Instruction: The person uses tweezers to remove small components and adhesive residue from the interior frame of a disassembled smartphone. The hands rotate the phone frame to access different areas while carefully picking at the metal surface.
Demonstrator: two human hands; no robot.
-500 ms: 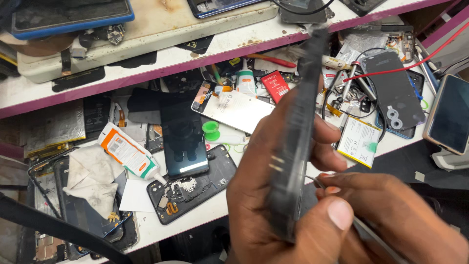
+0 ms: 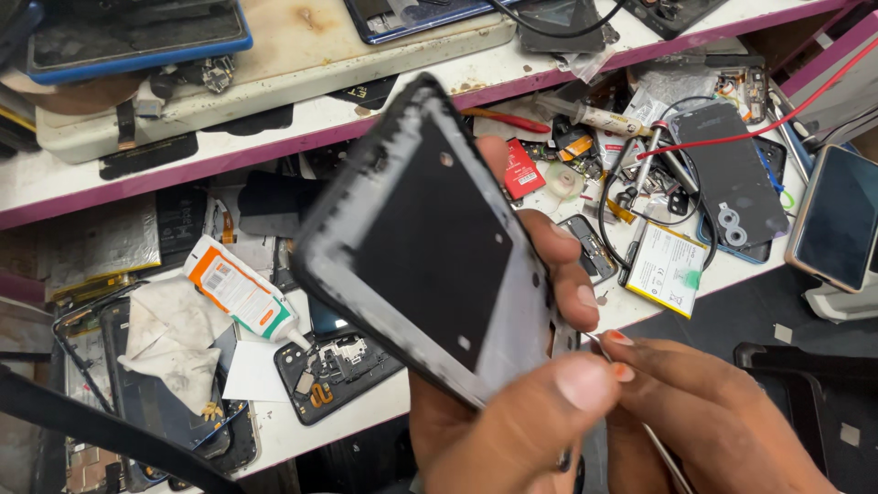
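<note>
Workbench [image 2: 640,306] (white, cluttered); left hand [image 2: 512,402] clamps phone frame [image 2: 430,247], right hand [image 2: 713,412] pinches tweezers [image 2: 663,453]

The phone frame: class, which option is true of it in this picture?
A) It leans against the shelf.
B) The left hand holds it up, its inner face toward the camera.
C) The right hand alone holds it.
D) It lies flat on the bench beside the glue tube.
B: the left hand grips the phone frame from below, thumb on its lower edge, raised above the bench.
</note>
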